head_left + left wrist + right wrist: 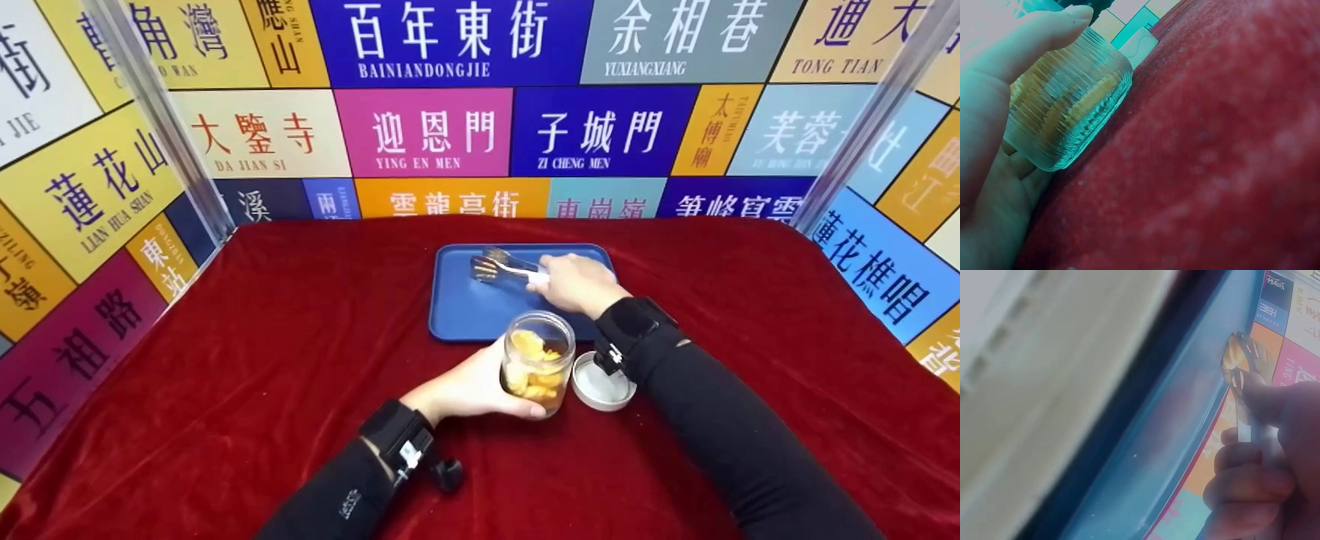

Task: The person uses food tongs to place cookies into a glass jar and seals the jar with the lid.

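Note:
A clear ribbed glass jar [541,367] with no lid on it holds several golden crinkled food pieces [537,382]. My left hand [471,382] grips its side, the thumb across the near face; the ribs and base show in the left wrist view. My right hand [574,283] holds serving tongs [517,268] by the handles over a blue tray [456,315]. Something golden shows at the tongs' heads [1234,357] in the right wrist view; whether it is food or a reflection is unclear. Below my right wrist lies a round lid [604,384], beside the jar.
Wrinkled dark red cloth [247,360] covers the table. Metal posts [169,120] stand at the back corners, before walls of coloured signs [424,133]. A blurred pale edge [1061,382] fills the left of the right wrist view.

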`<act>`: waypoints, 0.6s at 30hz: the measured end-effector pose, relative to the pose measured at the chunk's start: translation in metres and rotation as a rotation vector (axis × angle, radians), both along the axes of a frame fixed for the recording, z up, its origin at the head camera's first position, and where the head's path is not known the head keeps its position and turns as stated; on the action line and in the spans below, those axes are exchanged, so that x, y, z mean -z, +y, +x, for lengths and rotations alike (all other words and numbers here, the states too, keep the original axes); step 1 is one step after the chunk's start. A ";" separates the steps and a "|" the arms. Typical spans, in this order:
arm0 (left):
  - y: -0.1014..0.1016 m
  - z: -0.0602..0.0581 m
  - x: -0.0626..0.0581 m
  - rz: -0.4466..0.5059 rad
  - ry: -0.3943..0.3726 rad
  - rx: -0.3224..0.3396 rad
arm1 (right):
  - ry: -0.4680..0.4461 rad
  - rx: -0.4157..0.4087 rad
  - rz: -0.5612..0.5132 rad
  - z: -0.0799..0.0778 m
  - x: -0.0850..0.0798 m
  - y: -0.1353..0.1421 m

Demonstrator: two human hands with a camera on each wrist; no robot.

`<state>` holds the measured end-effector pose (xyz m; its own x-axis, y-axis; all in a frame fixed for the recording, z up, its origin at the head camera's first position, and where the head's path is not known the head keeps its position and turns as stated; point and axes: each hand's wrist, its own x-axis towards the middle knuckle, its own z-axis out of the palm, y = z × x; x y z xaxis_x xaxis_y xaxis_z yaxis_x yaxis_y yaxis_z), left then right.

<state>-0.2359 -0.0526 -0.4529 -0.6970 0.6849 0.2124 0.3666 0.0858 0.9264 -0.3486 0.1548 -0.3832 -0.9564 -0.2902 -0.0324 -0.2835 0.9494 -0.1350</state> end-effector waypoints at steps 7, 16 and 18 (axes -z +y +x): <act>0.000 0.000 0.001 -0.001 0.008 -0.005 | 0.031 -0.028 0.002 0.004 0.001 0.010; 0.000 -0.001 0.001 0.003 0.024 -0.005 | 0.052 -0.053 -0.036 0.013 -0.006 0.028; 0.001 -0.001 0.001 0.003 0.030 -0.003 | 0.076 -0.058 -0.043 0.015 -0.007 0.034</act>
